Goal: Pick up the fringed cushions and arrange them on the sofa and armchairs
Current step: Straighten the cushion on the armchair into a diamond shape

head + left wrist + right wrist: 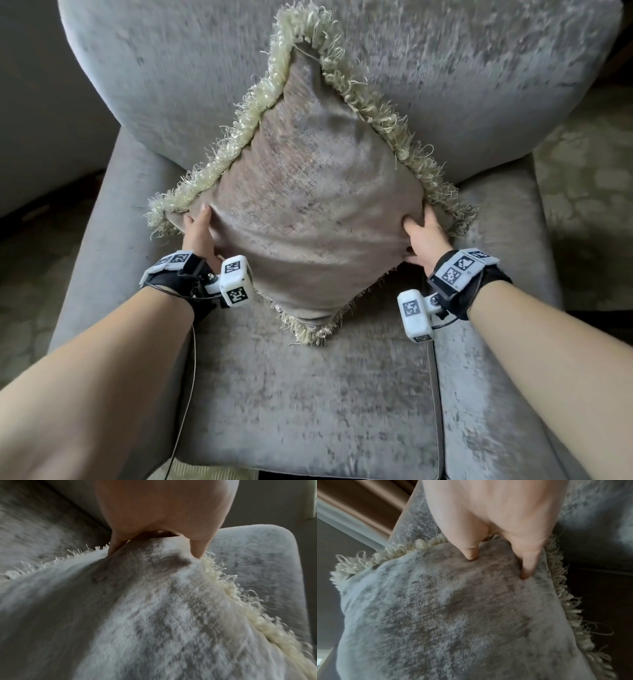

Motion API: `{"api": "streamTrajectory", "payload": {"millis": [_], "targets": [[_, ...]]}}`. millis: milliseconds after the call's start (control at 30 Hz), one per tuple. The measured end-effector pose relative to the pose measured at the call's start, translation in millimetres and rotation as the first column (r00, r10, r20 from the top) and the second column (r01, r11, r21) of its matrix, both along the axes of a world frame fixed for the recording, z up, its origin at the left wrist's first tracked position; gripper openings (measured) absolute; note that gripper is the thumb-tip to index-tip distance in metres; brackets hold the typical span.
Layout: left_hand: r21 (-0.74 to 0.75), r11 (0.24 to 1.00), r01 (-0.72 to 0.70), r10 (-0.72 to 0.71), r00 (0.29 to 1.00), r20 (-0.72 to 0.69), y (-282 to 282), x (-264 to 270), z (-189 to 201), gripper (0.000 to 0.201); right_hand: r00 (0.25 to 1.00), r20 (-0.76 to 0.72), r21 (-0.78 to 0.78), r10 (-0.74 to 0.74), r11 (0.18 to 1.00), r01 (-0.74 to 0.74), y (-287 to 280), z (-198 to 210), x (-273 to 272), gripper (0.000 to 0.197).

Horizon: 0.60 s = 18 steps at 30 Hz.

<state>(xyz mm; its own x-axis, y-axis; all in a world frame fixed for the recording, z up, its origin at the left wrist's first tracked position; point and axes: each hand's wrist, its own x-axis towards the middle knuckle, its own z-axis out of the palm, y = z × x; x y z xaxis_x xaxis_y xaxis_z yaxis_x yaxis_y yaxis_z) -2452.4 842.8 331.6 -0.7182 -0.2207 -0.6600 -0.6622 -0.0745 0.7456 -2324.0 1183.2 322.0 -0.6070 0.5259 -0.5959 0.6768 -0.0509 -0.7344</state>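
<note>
A taupe velvet cushion (308, 209) with a cream fringe stands on one corner like a diamond on a grey velvet armchair (308, 394), leaning against its backrest (445, 68). My left hand (200, 229) grips the cushion's left corner, and the left wrist view shows the thumb and fingers pinching the fabric of the cushion (154, 601) there. My right hand (423, 236) grips the right corner, fingertips (526, 573) dug into the cushion (453, 615). The fingers behind the cushion are hidden.
The armchair's left armrest (102, 240) and right armrest (507, 240) flank the seat. Patterned carpet (589, 178) lies on both sides of the chair. A wooden frame or wall trim (359, 507) shows behind in the right wrist view.
</note>
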Motion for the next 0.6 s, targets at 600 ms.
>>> {"api": "streamTrajectory", "payload": {"millis": [600], "targets": [[-0.232, 0.954, -0.188, 0.157, 0.977, -0.145, -9, 7, -14, 0.027, 0.956, -0.263, 0.299, -0.129, 0.931, 0.208, -17, -1, 37, 0.024]]}}
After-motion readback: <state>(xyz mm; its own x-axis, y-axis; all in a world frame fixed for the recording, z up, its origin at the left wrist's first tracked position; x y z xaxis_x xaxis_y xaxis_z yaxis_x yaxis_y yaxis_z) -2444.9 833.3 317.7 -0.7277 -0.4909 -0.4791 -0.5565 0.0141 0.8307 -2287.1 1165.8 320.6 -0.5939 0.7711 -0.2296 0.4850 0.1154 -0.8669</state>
